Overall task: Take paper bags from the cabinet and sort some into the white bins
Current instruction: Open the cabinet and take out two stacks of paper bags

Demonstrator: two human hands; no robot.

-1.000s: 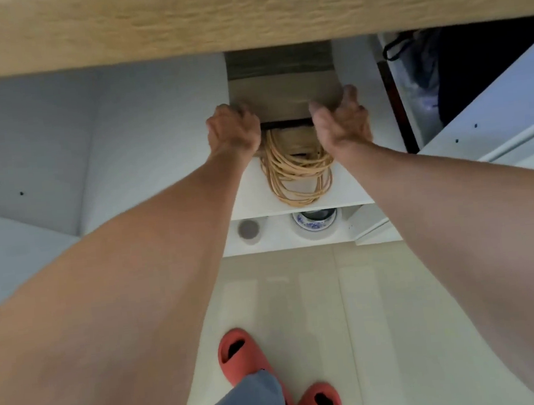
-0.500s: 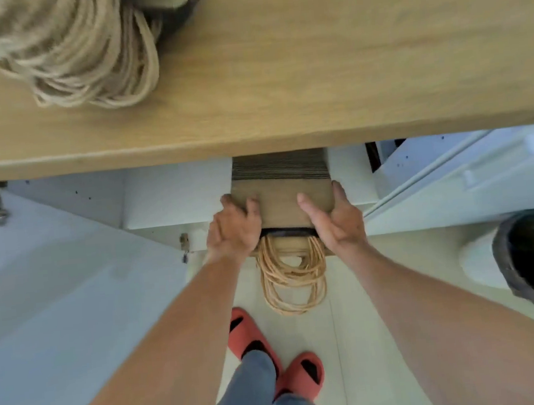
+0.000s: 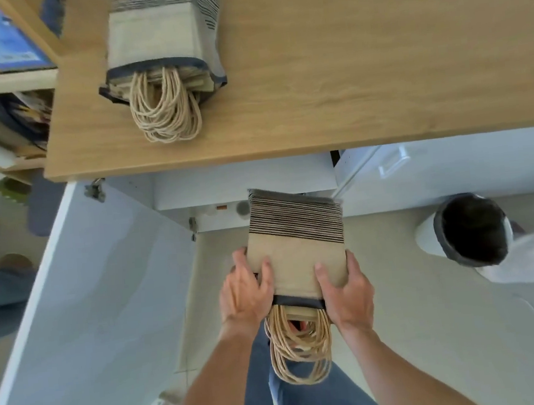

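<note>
Left hand: the left hand [image 3: 245, 294] grips the left edge of the held bundle, thumb curled on top, fingers wrapped round the side.
Right hand: the right hand [image 3: 345, 289] grips the right edge the same way, thumb lying on the top bag.
Held bundle: a thick stack of flat brown paper bags with twisted cord handles [image 3: 296, 248], bound by a dark band, held in the air between both hands at 6 o'clock from the surface's front edge; its handles hang towards the person.
Second bundle: a like banded stack of brown paper bags [image 3: 159, 49] lies on the light wooden surface [image 3: 360, 62], at 11 o'clock from the held one, handles spilling towards the front edge.
Cabinet: the white cabinet [image 3: 244, 181] under the surface stands open, its white door [image 3: 82, 301] swung out at 9 o'clock.
Bin: a white bin with a dark liner [image 3: 467, 232] stands on the floor at 3 o'clock.
</note>
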